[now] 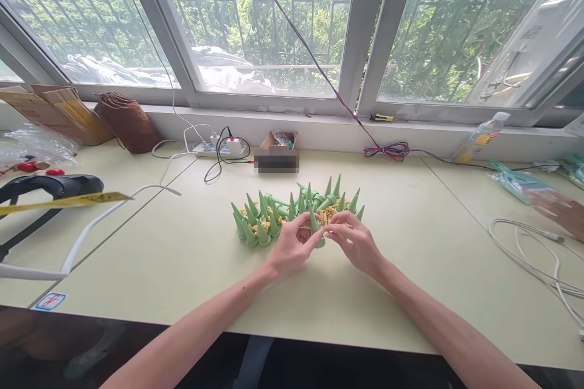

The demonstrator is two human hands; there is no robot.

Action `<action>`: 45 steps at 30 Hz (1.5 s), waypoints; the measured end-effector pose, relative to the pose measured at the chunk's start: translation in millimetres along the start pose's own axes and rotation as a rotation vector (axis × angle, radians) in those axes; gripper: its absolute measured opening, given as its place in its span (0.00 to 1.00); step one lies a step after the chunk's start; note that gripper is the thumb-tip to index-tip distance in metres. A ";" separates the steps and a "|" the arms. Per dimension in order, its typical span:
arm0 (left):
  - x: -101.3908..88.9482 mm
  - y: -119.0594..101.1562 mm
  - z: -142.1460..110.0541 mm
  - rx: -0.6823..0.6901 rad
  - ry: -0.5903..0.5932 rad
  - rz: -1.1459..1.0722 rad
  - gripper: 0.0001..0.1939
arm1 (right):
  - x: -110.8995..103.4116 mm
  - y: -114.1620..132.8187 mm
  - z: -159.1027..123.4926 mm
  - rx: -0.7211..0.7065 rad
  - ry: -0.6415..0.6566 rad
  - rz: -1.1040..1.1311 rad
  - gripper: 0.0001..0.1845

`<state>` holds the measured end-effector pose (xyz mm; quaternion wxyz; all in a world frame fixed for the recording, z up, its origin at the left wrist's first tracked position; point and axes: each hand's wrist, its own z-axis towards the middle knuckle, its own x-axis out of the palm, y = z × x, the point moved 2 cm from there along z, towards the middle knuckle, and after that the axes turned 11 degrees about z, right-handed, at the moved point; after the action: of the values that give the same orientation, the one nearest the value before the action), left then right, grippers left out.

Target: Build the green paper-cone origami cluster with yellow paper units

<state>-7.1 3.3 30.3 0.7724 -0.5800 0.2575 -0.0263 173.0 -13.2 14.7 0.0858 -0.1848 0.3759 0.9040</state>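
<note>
Left grip [290, 244] clamped on green cone [313, 219], right grip [358, 244] unclear, clustered cones [250, 234] crowding behind, small box [277, 161] beyond

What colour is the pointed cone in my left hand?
The pointed cone in your left hand is green, seen best in the head view.

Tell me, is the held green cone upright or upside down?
Upright, leaning slightly: the green cone points up from the left hand, base below.

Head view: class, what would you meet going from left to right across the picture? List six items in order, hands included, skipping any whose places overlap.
Brown pouch, power strip, left hand, right hand, bottle, another person's hand.
</note>
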 end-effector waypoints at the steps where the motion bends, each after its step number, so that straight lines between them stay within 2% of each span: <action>1: 0.2 0.0 -0.2 0.014 0.004 0.022 0.15 | -0.2 -0.6 -0.1 -0.001 0.001 -0.001 0.10; 19: 3.7 -4.8 -2.1 0.196 0.041 0.302 0.07 | -0.2 -0.9 0.9 0.094 -0.018 0.101 0.10; 29: 6.5 5.2 -5.2 0.329 -0.001 0.484 0.12 | -0.1 -4.1 0.0 0.116 -0.002 0.124 0.10; 38: 7.3 9.1 -5.9 0.335 -0.001 0.516 0.16 | -1.3 -1.0 2.4 0.164 -0.027 0.127 0.08; 45: 4.8 7.7 -2.9 0.291 -0.039 0.486 0.10 | -0.5 0.0 2.0 0.180 -0.033 0.120 0.10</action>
<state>-6.2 1.6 21.0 0.8361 -0.3847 0.3674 0.1341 173.0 -11.8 16.2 0.0541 -0.1388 0.4643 0.8731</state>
